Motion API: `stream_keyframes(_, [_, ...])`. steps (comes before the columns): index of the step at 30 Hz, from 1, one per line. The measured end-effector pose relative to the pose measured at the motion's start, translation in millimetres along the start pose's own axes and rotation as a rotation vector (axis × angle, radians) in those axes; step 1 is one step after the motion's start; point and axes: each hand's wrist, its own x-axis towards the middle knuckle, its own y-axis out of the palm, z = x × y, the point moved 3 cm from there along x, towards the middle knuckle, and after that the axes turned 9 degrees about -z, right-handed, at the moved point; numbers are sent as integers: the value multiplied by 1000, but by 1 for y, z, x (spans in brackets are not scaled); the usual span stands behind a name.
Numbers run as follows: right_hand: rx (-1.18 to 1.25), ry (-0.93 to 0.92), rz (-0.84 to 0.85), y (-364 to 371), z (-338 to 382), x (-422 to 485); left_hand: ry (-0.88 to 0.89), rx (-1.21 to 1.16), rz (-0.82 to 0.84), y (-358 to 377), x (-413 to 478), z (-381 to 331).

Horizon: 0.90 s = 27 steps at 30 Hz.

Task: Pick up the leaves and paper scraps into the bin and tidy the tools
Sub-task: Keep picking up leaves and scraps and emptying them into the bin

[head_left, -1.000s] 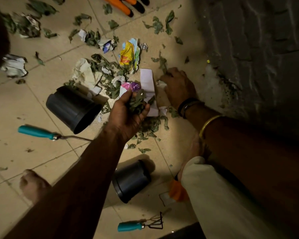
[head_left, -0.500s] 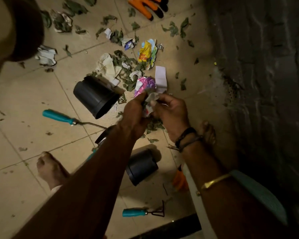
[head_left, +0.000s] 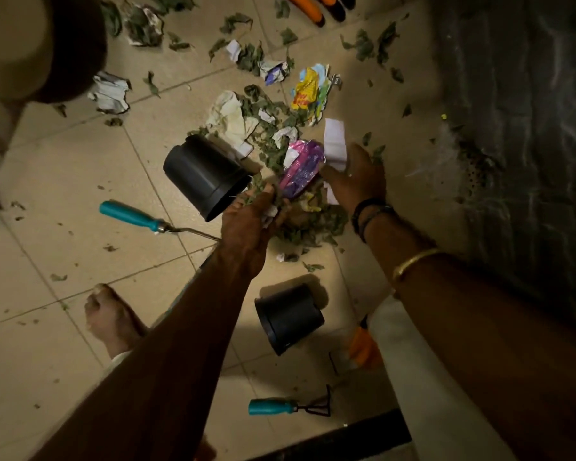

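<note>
While my left hand (head_left: 246, 224) is clamping its fingers (head_left: 269, 194) around a wad of leaves and paper scraps (head_left: 272, 212), my right hand (head_left: 356, 181) is resting with its fingers spread apart on the white paper strip (head_left: 335, 144). Between both hands a pink wrapper (head_left: 301, 168) is lying on the leaf pile (head_left: 316, 227). Just left of my left fingers a black pot (head_left: 207, 178) is lying tipped over, and further left a teal-handled tool (head_left: 130, 216) is lying on the floor (head_left: 64, 181).

tipped pot (head_left: 207, 176) left of leaf pile (head_left: 308, 224), rake (head_left: 288, 406) nearer
</note>
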Motion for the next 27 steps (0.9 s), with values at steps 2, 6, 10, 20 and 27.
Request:
stream_keyframes(2, [4,84,69,25,3,11,5,1,3,-6,8,-2])
stream_keyframes(6, [-335,-59,19,66,14,-4,9,36,-1,-15,23,2])
stream_keyframes(10, [-555,-367,-117,76,-4,-26,3,31,20,-18,28,3])
stream_keyframes(20, [-44,-149,-189,22,-15,-22,31,-17,72,-12,-8,-12])
stream_keyframes(27, [279,-82,-138,-68,63,-117,78,-110,45,-21,-127,-66])
